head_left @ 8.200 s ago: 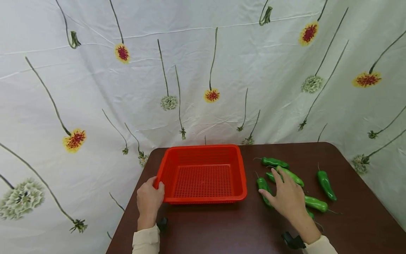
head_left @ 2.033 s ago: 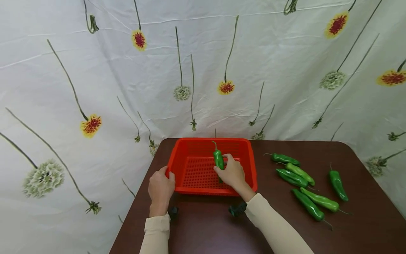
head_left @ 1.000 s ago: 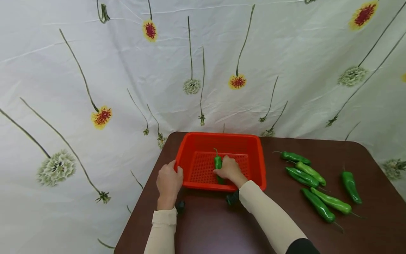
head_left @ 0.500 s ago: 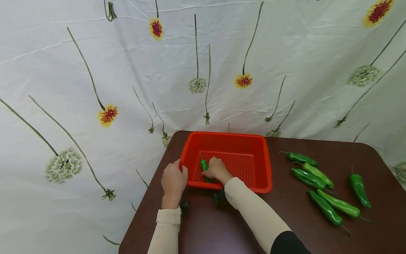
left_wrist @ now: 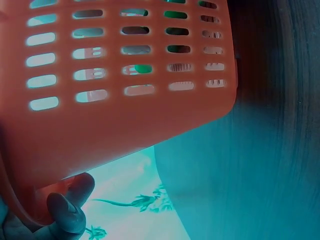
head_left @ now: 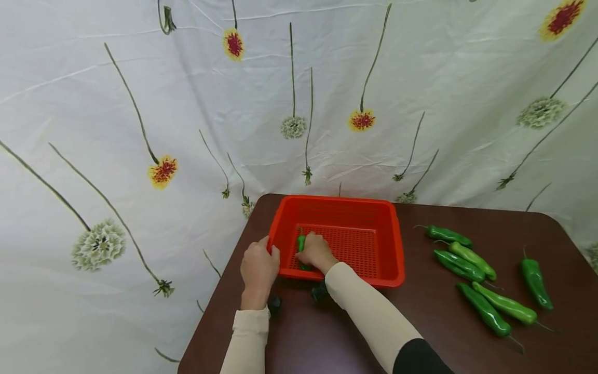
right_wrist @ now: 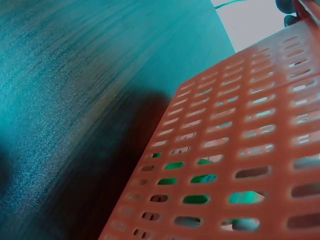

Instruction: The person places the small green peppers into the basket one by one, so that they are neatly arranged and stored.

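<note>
In the head view my left hand [head_left: 259, 264] grips the left rim of the red plastic basket [head_left: 390, 280]. The left wrist view shows fingertips [left_wrist: 69, 212] hooked over that rim. Inside the basket, towards its left end, my right hand [head_left: 317, 250] holds a green chili pepper [head_left: 301, 242] low over the perforated floor. The pepper's stem points away from me, and part of its body is hidden behind my fingers. In the right wrist view the basket's slotted side [right_wrist: 225, 145] covers most of the hand, and green shows through the slots.
On the dark brown table [head_left: 299, 332], right of the basket, lie several more green peppers: one at the back [head_left: 449, 236], one at the far right [head_left: 535, 282], a long pair in front, including a lighter one [head_left: 506, 306]. A flowered white cloth [head_left: 261, 93] hangs behind.
My right hand went from the peppers on the table into the basket with one, then lowered it and shifted left. My left hand stays on the rim. The view has swung right.
</note>
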